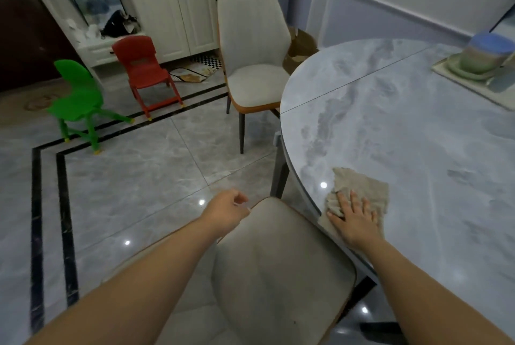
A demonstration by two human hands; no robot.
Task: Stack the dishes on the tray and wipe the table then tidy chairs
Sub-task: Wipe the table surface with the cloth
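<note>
The right hand (355,219) lies flat, fingers spread, pressing the cloth (362,191) on the bench (404,121) near its edge. The left hand (225,213) curls on the near chair (278,261) top, its grip loosely closed there. Push the cloth in long strokes, keeping it flat. The dishes (485,57) sit on the tray (451,74), far off.

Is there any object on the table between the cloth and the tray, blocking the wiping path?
No. The right hand presses flat on the cloth at the table edge; bare marble stretches to the tray.
</note>
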